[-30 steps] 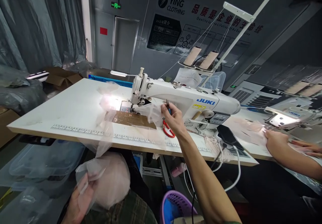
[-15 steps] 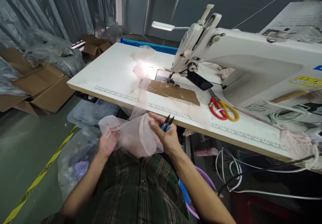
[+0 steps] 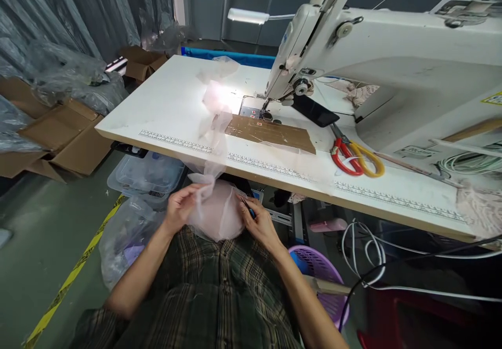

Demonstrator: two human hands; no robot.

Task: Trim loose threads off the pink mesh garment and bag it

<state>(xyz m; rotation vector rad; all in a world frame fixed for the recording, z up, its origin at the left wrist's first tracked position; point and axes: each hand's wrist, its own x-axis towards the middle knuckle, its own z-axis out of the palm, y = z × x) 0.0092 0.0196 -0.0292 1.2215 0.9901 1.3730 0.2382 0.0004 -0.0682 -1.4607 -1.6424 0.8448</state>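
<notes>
Sheer pale pink fabric hangs between my two hands, just below the table's front edge. My left hand pinches its left side. With my right hand I grip small thread snips with blue on the handle, their dark tips pointing at the fabric's right edge. A strip of the same sheer cloth runs up over the table edge to the lit spot near the sewing machine. Brown card lies in front of the needle.
Scissors with red and yellow handles and a black phone lie right of the needle on the white table. Cardboard boxes stand at the left. A purple basket and white cables are below right.
The snips have turned from pointing upward to pointing left at the fabric's edge. My left hand has moved right, closer to my right hand. The view has shifted slightly.
</notes>
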